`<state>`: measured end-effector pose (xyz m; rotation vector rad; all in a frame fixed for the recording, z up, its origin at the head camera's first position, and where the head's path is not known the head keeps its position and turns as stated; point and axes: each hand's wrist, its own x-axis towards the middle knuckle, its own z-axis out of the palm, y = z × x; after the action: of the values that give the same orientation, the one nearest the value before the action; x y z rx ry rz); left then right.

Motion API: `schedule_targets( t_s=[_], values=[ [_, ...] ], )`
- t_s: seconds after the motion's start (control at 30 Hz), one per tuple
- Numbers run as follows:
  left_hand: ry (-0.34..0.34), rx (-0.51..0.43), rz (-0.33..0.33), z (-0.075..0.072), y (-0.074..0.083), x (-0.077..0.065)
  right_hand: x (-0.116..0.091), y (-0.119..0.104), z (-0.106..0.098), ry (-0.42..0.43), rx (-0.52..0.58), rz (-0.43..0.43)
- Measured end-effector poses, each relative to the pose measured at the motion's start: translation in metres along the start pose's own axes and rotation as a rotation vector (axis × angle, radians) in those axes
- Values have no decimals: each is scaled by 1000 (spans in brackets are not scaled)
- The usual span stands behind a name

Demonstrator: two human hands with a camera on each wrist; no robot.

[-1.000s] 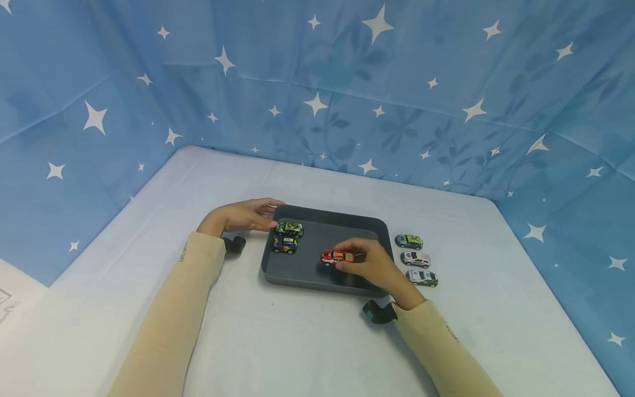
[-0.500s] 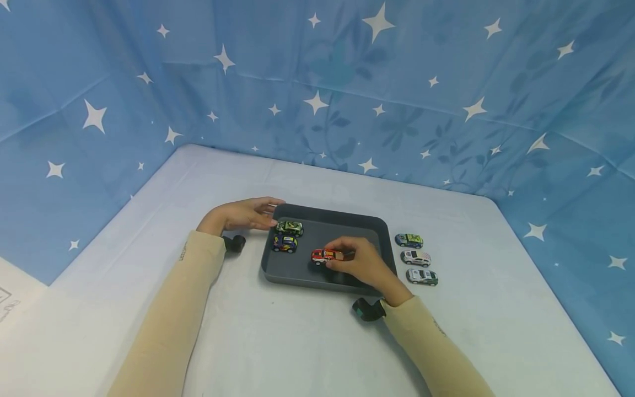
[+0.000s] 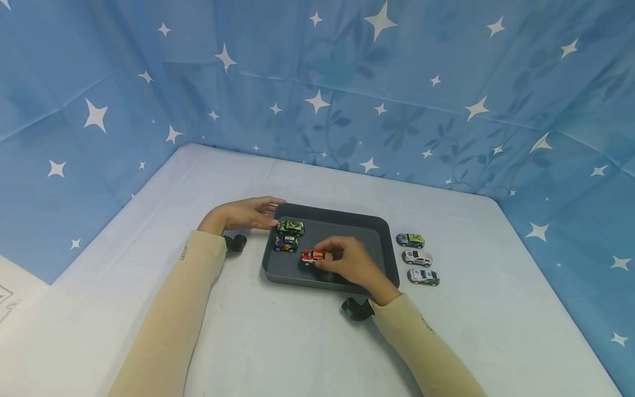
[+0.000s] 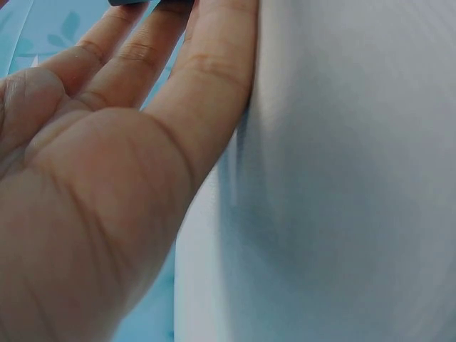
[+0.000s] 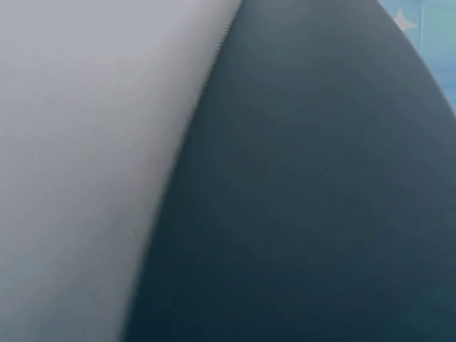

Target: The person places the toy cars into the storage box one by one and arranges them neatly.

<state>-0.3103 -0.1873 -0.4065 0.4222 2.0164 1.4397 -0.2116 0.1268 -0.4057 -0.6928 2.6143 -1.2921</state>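
Observation:
Between the thumb and fingers of my right hand [image 3: 349,260] is a red toy car [image 3: 314,256], low over the floor of a dark grey tray [image 3: 347,231]. My left hand [image 3: 244,214] rests at the tray's left edge, its fingers reaching along the rim; the left wrist view shows those fingers [image 4: 206,71] extended. Just inside that edge sit a green camouflage toy car [image 3: 290,227] and, in front of it, a dark blue toy car [image 3: 286,243]. The right wrist view shows the tray's side [image 5: 299,185] up close, with the right hand out of sight.
Right of the tray, a green-and-blue toy car [image 3: 410,240], a white-and-pink one [image 3: 417,257] and a white-and-green one [image 3: 423,277] stand in a column on the white table [image 3: 307,347]. A blue star-patterned curtain [image 3: 278,71] encloses the back and sides.
My right hand has carried the red toy car leftward across the tray, closer to the two parked cars. The left hand has stayed in place.

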Motion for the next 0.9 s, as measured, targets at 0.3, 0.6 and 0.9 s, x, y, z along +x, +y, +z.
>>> schedule_targets(
  t_s=[0.3,0.6,0.9],
  values=[
    [1,2,-4,-1,1,-1,5,-3,9,-11,-8,15],
    [5,5,0,0,1,-2,12,-9,17,-20,-37,14],
    [13,3,-8,1,2,-2,18,-16,26,-6,-90,-3]
  ],
)
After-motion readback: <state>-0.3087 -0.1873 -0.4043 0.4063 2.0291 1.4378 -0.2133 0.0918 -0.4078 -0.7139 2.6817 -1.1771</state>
